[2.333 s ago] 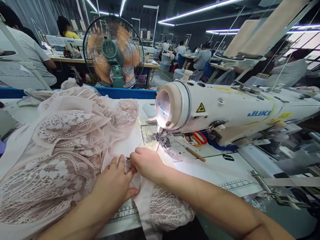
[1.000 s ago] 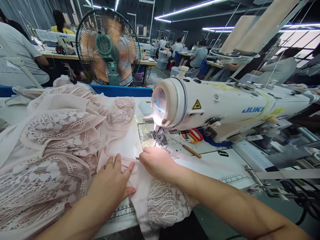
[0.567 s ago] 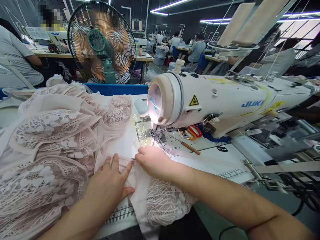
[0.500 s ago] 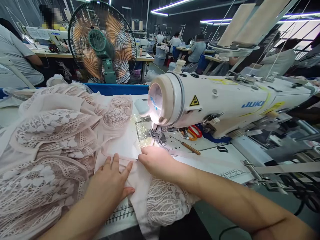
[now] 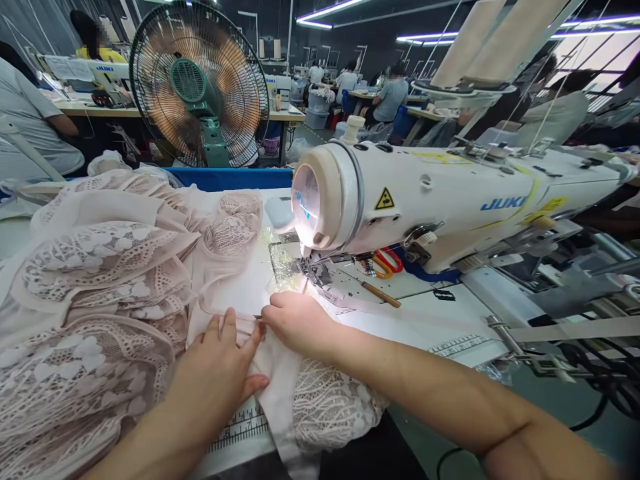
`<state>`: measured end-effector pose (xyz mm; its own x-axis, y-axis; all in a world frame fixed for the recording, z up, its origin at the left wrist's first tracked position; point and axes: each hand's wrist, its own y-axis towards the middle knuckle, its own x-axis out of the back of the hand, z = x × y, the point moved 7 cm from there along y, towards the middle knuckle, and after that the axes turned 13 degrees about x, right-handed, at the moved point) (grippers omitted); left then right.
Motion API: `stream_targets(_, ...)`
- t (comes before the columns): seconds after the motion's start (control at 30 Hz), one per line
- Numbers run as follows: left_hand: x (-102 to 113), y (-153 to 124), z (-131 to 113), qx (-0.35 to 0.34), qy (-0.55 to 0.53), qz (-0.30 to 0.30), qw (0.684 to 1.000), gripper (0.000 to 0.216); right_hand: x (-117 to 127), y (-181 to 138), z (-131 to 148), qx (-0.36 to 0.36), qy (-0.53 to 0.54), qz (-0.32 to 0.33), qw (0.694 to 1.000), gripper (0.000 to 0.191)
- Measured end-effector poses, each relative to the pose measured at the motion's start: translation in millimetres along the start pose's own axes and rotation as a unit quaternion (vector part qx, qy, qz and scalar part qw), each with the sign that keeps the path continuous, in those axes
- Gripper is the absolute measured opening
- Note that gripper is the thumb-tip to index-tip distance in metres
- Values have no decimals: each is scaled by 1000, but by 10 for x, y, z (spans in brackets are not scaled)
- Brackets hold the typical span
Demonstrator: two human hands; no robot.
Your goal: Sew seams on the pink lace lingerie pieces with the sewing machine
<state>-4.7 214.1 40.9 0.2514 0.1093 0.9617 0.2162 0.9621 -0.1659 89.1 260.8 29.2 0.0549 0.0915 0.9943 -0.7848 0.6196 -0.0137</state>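
A pale pink lace garment (image 5: 100, 280) lies bunched over the left of the sewing table. Its plain pink edge runs toward the presser foot (image 5: 313, 273) of a white JUKI sewing machine (image 5: 425, 200). My left hand (image 5: 223, 363) lies flat on the fabric, fingers spread. My right hand (image 5: 295, 320) pinches the fabric edge just in front of the presser foot; a small dark tool tip shows between the two hands.
Red-handled scissors (image 5: 387, 261) and a wooden-handled tool (image 5: 380, 293) lie under the machine arm. A ruler strip (image 5: 240, 427) marks the table's near edge. A standing fan (image 5: 200, 83) is behind the table. Other people sit at machines beyond.
My right hand slid slightly left along the fabric edge, back toward my left hand. The view shifted a little. My left hand stays flat on the fabric.
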Motion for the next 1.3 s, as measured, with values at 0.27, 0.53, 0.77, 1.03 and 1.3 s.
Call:
stream_targets(0.27, -22, 1, 10, 6, -20, 10, 1000, 63, 37, -158, -58, -1, -11, 12, 1000, 14)
stream_targets(0.53, -95, 51, 100, -10, -23, -23, 999, 51, 255, -386, -155, -73, 38, -20, 996, 17)
stream_targets(0.77, -190, 26, -88, -81, -57, -22, 995, 53, 109, -274, -149, -58, 29, -26, 998, 18)
stream_targets(1.03, -142, -9, -153, -93, -50, -33, 994, 64, 41, -100, -115, -36, 5, 5, 999, 17)
stream_targets(1.3, -139, 21, -144, -91, -63, -19, 994, 64, 24, -53, -69, 12, -2, 21, 1000, 13)
